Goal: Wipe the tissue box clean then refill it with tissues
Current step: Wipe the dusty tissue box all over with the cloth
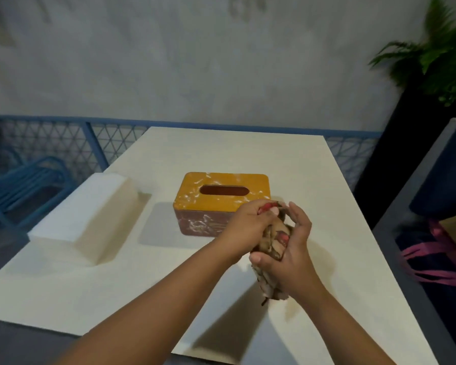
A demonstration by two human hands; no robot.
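Observation:
A tissue box (216, 198) with a yellow-orange lid, an oval slot and dark brown sides stands near the middle of the white table (287, 159). White smears mark its lid and front. A thick stack of white tissues (87, 217) lies to its left. Just in front of the box's right corner, both hands grip a crumpled beige cloth with red patches (275, 239). My left hand (248, 225) holds the cloth's upper end, near the box. My right hand (287, 251) wraps around its lower part, and cloth hangs below it.
A blue mesh railing (63, 138) runs behind the table, with a blue slatted chair (19, 191) at the left. On the right stand a dark planter with a green plant (437, 56) and a dark seat holding pink straps (437, 259).

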